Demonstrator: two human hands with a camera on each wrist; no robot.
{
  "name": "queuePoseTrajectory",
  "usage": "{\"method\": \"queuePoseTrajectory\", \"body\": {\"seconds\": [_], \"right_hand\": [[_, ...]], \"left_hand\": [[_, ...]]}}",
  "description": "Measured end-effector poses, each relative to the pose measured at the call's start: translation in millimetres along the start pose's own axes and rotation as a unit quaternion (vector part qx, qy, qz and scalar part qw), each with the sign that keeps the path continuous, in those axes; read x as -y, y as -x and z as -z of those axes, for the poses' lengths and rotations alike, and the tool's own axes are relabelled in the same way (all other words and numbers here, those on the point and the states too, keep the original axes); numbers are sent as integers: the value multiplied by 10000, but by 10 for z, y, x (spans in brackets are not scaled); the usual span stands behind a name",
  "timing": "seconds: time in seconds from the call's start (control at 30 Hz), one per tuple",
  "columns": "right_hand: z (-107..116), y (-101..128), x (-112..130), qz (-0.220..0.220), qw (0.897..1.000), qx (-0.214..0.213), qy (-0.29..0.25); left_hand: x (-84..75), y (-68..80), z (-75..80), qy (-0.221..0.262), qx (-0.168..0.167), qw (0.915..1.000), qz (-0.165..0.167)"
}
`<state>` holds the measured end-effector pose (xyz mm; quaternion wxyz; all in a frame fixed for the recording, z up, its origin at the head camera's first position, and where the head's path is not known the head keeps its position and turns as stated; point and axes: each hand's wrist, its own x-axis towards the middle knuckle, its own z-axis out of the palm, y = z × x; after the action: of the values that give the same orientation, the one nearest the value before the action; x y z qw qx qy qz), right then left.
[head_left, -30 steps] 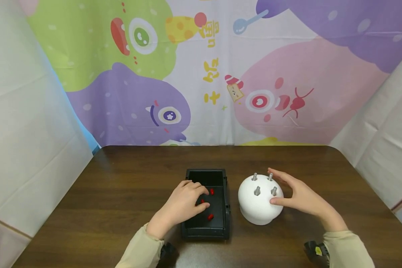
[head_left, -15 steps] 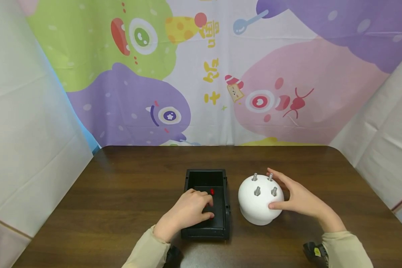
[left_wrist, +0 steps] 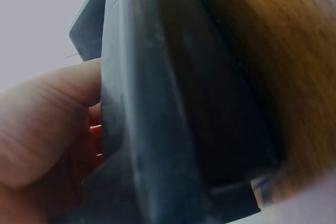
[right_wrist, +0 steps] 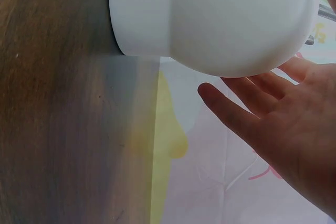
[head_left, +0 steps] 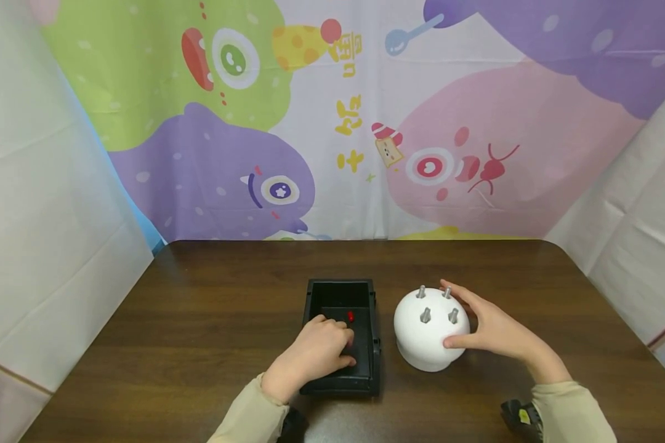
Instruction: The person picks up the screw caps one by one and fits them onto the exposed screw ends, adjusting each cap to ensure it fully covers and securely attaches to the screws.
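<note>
A dark brown wooden table (head_left: 210, 320) with rounded corners — behind it a pastel cartoon-monster backdrop cloth (head_left: 332, 123), white sheets (head_left: 44, 234) either side.

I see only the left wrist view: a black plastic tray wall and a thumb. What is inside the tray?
Observer: In the head view, one small red piece lies on the floor of the black plastic tray, just beyond the left hand.
Operator: Where is the other hand?
Observer: The right hand rests against the right side of the white plastic dome.
Operator: Is anything on the dome?
Observer: Four grey metal pegs stand on its top.
</note>
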<state>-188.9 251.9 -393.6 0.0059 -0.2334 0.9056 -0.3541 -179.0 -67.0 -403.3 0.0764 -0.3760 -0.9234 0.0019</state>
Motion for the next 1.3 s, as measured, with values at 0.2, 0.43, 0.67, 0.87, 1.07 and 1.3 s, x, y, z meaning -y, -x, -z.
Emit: {"method": "queuePoseTrajectory", "body": {"seconds": [0.2,0.43,0.67,0.87,1.07,1.3], "right_hand": [[-1,0,-9,12,10000,-15,70],[-7,0,-10,-42,9999,-24,147],[-4,3,-4,-41,9998,-24,182],[4,4,11,-53,9999,-15,130],[4,1,2,-54,9999,-23,145],[1,3,-11,-32,9998,-44,165]], "left_hand": [[-15,-6,-23,-173,94,9998,80],[-40,-29,-36,-274,117,9995,36],[-64,-54,-46,-410,47,9991,16],[-68,-64,-63,-582,-37,9983,29],[-82,-72,-63,-585,-92,9982,56],[-97,-73,-84,-614,-141,9980,40]]}}
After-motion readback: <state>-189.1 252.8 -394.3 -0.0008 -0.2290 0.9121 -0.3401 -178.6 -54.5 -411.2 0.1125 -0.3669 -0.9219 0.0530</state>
